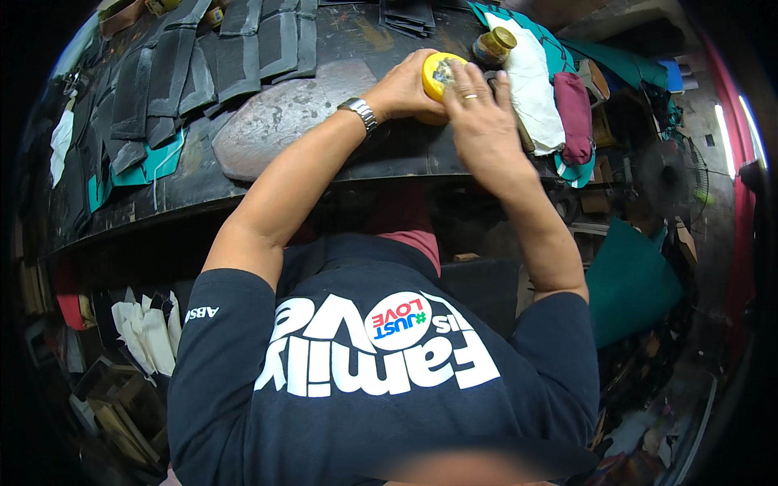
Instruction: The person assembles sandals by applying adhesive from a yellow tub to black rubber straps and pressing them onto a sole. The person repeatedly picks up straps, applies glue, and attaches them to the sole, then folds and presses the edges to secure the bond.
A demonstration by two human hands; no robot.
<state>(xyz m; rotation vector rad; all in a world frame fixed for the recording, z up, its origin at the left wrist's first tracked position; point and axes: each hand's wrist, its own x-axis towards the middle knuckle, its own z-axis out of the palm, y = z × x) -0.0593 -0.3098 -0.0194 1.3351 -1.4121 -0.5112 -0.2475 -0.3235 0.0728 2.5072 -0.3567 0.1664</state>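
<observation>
The left hand [403,87] is wrapped round the yellow tub [433,73], its fingers curled in firmly with no gap on the side that shows. The right hand [485,121] lies over the tub's right side, fingers fairly straight and close together, tips at the top; its thumb is hidden, so I cannot tell whether it grips or only presses. The left probably braces the tub so the right can bear on it without it sliding.

The tub sits between the two hands, its round, grey-smeared top facing up toward the head. Its long axis seems roughly upright, perhaps leaning; its base is too covered to tell whether it rests on the table [356,36].

Just beyond the right fingertips stands a small jar [493,47], likely put there to be within reach. Right of those fingers lie a white bundle [535,85] and a maroon roll [573,117]. Left of the left fingers, partly under that forearm, is a grey slab [284,113]; farther left, black pieces [237,65] overlap in rows, perhaps to save room.
</observation>
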